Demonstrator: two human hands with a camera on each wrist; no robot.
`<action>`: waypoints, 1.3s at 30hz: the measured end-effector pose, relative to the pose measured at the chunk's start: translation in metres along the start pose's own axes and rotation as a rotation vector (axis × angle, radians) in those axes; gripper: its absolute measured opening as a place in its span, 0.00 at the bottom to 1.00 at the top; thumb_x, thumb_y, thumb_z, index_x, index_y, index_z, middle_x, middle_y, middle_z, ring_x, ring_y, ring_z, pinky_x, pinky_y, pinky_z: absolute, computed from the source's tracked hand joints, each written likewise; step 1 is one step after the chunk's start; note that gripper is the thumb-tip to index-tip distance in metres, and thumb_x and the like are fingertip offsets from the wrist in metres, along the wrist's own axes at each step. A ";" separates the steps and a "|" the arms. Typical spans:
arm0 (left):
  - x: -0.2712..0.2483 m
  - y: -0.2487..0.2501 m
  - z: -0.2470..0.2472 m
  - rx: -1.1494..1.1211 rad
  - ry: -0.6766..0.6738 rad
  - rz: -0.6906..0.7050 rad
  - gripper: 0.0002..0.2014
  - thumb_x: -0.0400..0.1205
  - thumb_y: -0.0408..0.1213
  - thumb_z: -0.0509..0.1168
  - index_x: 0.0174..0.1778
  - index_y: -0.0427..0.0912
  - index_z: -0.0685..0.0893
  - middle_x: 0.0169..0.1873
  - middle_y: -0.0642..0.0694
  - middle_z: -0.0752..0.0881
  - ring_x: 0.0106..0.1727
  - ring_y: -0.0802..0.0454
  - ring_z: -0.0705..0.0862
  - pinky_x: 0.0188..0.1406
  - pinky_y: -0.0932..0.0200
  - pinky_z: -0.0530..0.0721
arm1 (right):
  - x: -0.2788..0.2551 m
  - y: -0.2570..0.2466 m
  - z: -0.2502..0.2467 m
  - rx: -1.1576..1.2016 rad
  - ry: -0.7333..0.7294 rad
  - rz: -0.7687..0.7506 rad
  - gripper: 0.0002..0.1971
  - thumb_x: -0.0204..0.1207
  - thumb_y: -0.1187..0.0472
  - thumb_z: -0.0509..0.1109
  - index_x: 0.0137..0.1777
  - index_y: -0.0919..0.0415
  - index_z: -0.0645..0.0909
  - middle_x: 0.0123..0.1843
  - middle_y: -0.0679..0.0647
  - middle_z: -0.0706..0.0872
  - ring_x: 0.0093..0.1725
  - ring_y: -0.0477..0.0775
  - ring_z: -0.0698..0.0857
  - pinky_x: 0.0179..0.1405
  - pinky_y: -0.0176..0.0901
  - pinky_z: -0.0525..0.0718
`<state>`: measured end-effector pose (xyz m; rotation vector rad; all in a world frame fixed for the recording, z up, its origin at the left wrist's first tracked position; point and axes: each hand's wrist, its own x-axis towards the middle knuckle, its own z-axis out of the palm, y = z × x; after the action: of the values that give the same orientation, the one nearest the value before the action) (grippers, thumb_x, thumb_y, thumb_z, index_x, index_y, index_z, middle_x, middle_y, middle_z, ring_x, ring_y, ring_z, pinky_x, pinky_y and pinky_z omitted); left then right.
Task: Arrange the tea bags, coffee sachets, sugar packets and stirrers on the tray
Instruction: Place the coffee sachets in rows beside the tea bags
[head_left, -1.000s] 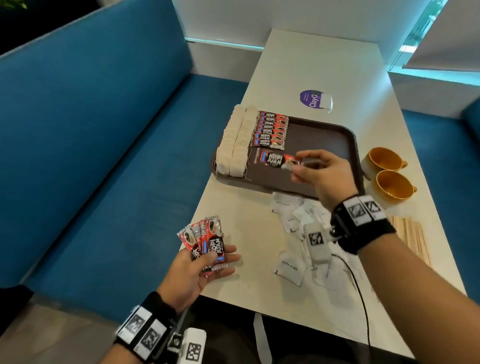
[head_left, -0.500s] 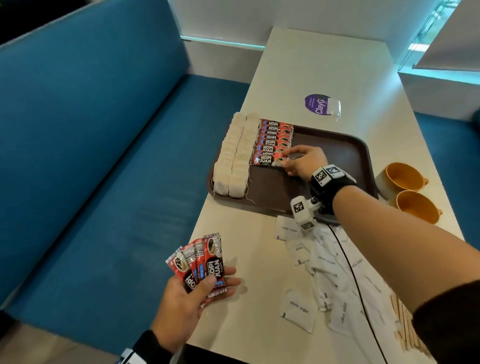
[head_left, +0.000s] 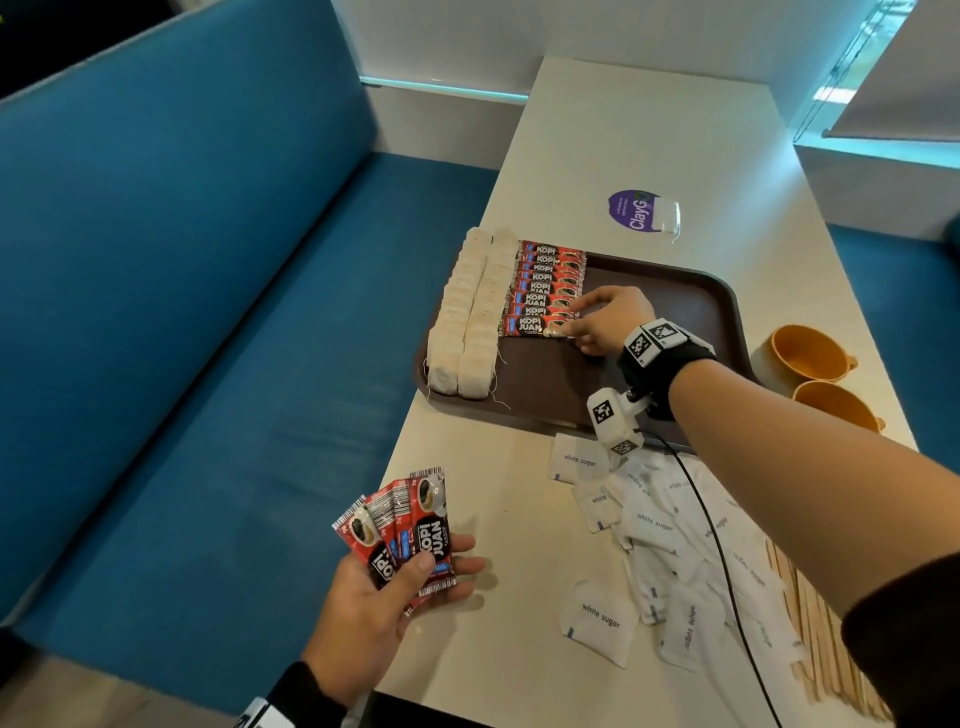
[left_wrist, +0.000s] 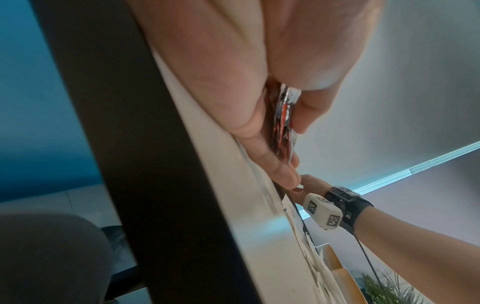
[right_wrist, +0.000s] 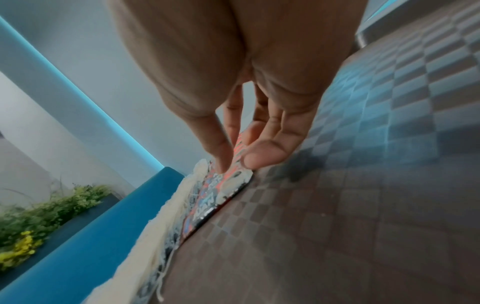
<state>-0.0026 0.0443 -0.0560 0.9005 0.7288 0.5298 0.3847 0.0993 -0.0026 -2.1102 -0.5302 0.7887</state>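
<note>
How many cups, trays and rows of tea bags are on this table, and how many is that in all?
Orange cups: 2
Brown tray: 1
Rows of tea bags: 2
Total: 5

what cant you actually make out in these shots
- Stirrers, head view: mostly hidden by the right forearm and the sugar packets.
- Fanned sachets in the left hand: count unclear; they overlap.
- Right hand, right wrist view: blur hides whether it pinches the front sachet.
</note>
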 end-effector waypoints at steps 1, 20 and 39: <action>0.000 0.001 0.001 0.006 0.003 0.004 0.16 0.81 0.27 0.63 0.64 0.26 0.80 0.56 0.25 0.89 0.56 0.23 0.89 0.51 0.37 0.92 | -0.004 0.000 -0.003 0.018 0.003 -0.003 0.12 0.70 0.70 0.84 0.51 0.61 0.87 0.41 0.60 0.90 0.30 0.51 0.82 0.38 0.47 0.91; -0.011 0.009 0.010 0.084 0.104 0.053 0.15 0.76 0.33 0.73 0.52 0.25 0.81 0.33 0.29 0.86 0.29 0.38 0.86 0.21 0.55 0.82 | -0.225 0.037 0.032 0.076 -0.278 -0.228 0.12 0.77 0.63 0.80 0.57 0.50 0.88 0.53 0.57 0.89 0.40 0.55 0.90 0.42 0.53 0.93; -0.011 0.009 0.008 -0.051 0.065 0.058 0.10 0.87 0.35 0.61 0.51 0.29 0.81 0.41 0.25 0.87 0.31 0.33 0.88 0.19 0.54 0.84 | -0.285 0.097 0.047 0.501 -0.306 -0.062 0.13 0.71 0.79 0.79 0.54 0.69 0.88 0.40 0.72 0.88 0.35 0.64 0.89 0.38 0.50 0.93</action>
<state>-0.0044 0.0375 -0.0414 0.8618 0.7463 0.6289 0.1577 -0.1041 -0.0026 -1.5175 -0.4922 1.0898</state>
